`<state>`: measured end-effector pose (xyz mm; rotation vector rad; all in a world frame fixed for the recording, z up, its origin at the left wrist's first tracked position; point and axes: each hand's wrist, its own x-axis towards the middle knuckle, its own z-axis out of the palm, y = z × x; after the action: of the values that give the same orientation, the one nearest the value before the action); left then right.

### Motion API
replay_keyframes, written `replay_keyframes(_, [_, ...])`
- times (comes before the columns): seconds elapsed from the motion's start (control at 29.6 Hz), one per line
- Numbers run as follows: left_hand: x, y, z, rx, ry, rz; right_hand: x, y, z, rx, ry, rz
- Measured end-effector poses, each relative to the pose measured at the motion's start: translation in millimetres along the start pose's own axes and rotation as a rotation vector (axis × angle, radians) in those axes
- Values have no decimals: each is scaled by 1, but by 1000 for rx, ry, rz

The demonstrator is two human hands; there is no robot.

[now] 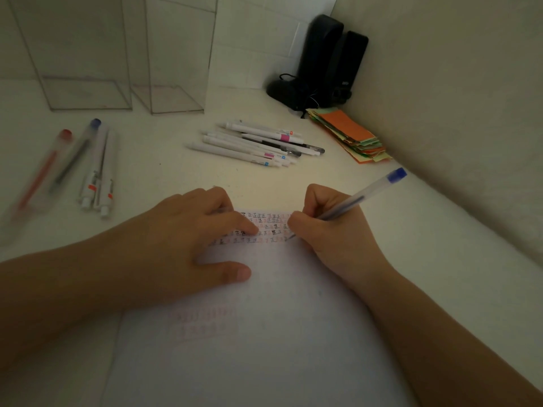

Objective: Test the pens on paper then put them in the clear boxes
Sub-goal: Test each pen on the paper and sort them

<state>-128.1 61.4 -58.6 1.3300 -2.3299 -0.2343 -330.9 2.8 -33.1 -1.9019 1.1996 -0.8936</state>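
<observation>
the pen [357, 200] looks light, stiff and smooth, best taken low on the barrel near the tip. the right hand [329, 227] pinches it there, fingers curled tight, tip touching the paper [264, 333] at the marks. the left hand [191, 245] lies flat, fingers straight, pressing the paper down.

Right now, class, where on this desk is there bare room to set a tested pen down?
Bare desk lies between the left pens and the pen pile, in front of the clear boxes. Another patch lies right of the right hand, below the coloured slips. The paper is crowded by both hands.
</observation>
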Motion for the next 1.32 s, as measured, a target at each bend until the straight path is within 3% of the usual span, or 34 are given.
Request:
replay_keyframes(0.17, [0,4,-3,8,-15,-2,-1,-1,-1,-17,28,6])
replay_keyframes(0.3, [4,5,0,-74,8,-64,-2,-3,-11,226,122,71])
replay_keyframes(0.41, [9,6,1,-254,144,-144,-7,-8,-14,338,24,14])
replay_keyframes(0.51, [6,19,-7,-346,135,-133,-10,-13,-9,433,-145,-51])
replay_keyframes(0.74, [6,24,-16,-303,133,-164,-14,-17,-4,640,-286,-92])
replay_keyframes(1.18, [5,24,-15,-203,143,-161,-14,-15,2,580,-299,-63])
replay_keyframes(1.32, [5,21,-16,-66,153,-52,-16,-16,5,517,-340,-75])
